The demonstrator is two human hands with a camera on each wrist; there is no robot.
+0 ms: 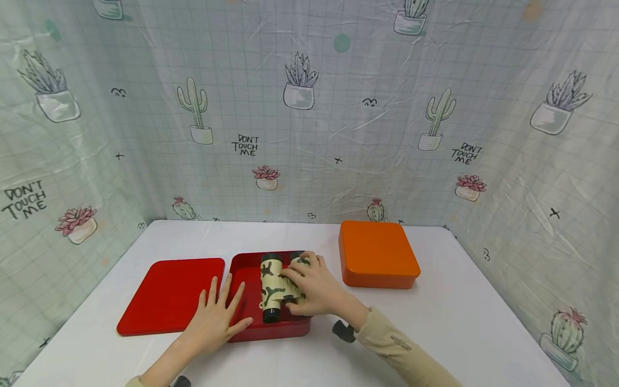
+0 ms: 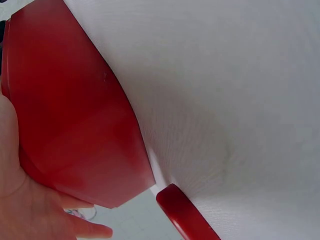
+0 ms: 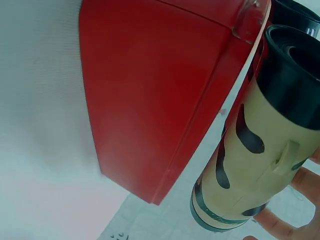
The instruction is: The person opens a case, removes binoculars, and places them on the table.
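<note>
A pair of toy binoculars [image 1: 271, 282], cream with dark camouflage patches and black ends, is in or just over the open red box [image 1: 268, 332]. My right hand [image 1: 314, 287] grips its right barrel from above, with the thumb at the near side. Close up in the right wrist view, the binoculars [image 3: 250, 155] rise above the box's rim, with fingertips under the barrel. My left hand [image 1: 213, 322], fingers spread and straight, lies at the box's left edge. In the left wrist view its palm is against the red box wall [image 2: 75, 110].
Left of the box, a flat red lid [image 1: 169, 295] lies on the white table [image 1: 459, 322]. An orange box [image 1: 379, 252] stands at the back right. Behind the table hangs a cactus-print sheet [image 1: 338, 129]. Dark wrist cameras [image 1: 343, 331] sit at both wrists.
</note>
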